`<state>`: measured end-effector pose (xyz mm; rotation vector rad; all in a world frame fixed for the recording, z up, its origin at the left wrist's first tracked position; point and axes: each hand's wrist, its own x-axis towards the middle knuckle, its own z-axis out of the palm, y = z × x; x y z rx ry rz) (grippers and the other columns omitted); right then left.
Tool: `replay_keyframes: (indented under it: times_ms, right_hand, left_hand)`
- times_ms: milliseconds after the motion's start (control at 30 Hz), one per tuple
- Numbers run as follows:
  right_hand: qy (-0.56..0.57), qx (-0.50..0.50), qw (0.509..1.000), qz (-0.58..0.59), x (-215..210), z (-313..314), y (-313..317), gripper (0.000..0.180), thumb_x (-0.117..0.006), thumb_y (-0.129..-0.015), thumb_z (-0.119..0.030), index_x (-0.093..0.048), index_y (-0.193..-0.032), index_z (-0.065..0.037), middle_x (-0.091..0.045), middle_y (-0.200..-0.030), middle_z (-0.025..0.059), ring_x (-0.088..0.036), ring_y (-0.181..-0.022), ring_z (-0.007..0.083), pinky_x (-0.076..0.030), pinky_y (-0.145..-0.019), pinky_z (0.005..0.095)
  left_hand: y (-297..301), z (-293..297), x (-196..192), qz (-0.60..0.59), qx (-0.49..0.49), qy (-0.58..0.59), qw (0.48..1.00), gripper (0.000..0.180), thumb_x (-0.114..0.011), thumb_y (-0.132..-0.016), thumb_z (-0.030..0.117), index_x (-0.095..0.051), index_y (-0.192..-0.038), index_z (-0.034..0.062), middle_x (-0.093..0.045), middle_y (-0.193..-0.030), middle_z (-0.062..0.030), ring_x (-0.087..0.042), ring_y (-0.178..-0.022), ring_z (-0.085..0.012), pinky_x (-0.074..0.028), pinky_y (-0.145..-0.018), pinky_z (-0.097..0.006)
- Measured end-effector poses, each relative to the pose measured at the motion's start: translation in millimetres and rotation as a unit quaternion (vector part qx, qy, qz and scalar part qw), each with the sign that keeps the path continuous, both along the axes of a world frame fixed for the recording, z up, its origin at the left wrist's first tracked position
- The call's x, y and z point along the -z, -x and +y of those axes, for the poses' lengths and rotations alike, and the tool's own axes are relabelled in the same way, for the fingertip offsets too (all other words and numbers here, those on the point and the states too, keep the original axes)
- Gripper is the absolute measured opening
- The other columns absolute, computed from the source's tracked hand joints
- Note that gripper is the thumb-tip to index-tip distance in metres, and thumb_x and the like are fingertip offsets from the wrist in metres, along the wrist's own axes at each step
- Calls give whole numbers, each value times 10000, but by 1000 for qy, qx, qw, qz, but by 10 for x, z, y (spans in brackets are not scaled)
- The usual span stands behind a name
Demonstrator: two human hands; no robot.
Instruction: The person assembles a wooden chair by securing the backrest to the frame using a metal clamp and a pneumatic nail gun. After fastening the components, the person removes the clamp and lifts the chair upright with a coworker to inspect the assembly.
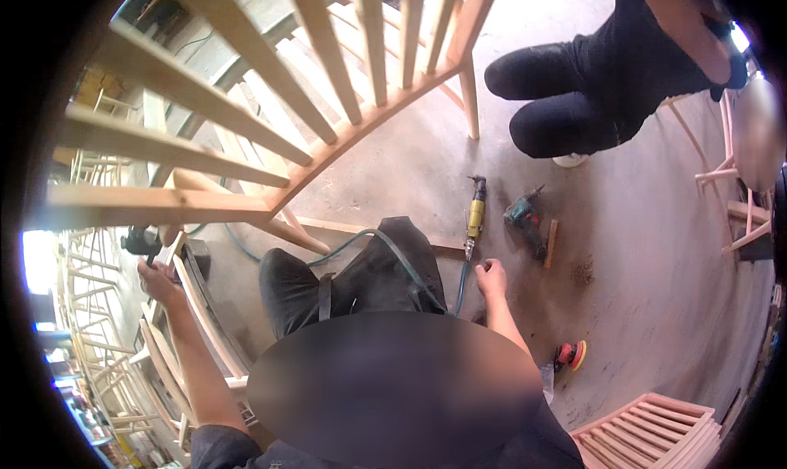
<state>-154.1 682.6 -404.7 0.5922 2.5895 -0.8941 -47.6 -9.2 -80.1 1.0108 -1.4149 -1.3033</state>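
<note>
My left hand (159,285), at the left, is closed on the lower part of a small black tool (142,240), whose kind I cannot make out. The tool is just below the edge post of a slatted wooden chair frame (156,207), which rises before me at the upper left. My right hand (492,279) hangs over the floor, right of my knees, its fingers curled; what they hold, if anything, is hidden. Nearest to it lies a yellow air tool (475,212) with a black angled head. A teal hose (461,287) runs from its end.
Right of the air tool lie a green power drill (522,215), a wood strip (552,243) and a red sander (570,355). Another person in dark clothes (607,84) kneels at the upper right. Slatted wood pieces (656,432) stand lower right; several chair frames (90,305) line the left.
</note>
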Motion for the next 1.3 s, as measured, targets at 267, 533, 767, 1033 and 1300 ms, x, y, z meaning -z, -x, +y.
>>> replay_keyframes:
  times_ms: [267, 533, 767, 1033, 1300]
  right_hand:
    - [-7, 79, 995, 58, 177, -822, 574, 766, -782, -821, -435, -504, -1388, -2, -589, -1338, 273, -565, -1266, 390, -460, -1060, 478]
    - [-33, 0, 999, -23, 572, -626, 1429, 764, -847, -704, -368, -533, -1283, 20, -660, -1181, 243, -665, -1052, 406, -525, -919, 499]
    - [251, -25, 964, -80, 90, -452, 1491, 263, -796, -719, -217, -653, -810, -16, -637, -736, 36, -626, -663, 162, -483, -606, 357]
    - [593, -88, 792, -118, -1795, -924, 973, 565, -827, -808, -73, -489, -1257, -12, -708, -986, 146, -730, -824, 234, -581, -691, 326]
    - [600, -254, 747, -129, -2788, -1682, 852, 478, -801, -866, -75, -525, -1250, -6, -710, -960, 119, -714, -803, 171, -568, -668, 278]
  left_hand:
    - [-985, -656, -288, -167, 2, 86, 982, 445, -534, -1012, 516, -508, -764, 148, -505, -604, -5, -497, -496, -115, -424, -464, -292]
    - [-596, -70, -401, -171, 74, 55, 981, 507, -453, -1072, 523, -547, -791, 111, -584, -611, -36, -559, -510, -170, -479, -521, -297]
    - [-710, -127, -403, -179, 69, 38, 981, 486, -466, -1062, 548, -533, -865, 109, -588, -673, -33, -578, -571, -155, -503, -557, -306]
    - [-531, -283, -281, -227, 98, 84, 965, 549, -464, -1036, 625, -547, -814, 130, -579, -660, -4, -570, -555, -124, -470, -530, -261]
    - [-238, 175, -928, -180, -22, 341, 922, 651, -418, -1085, 510, -519, -1310, -93, -607, -1278, -219, -563, -1237, -288, -405, -1086, -402]
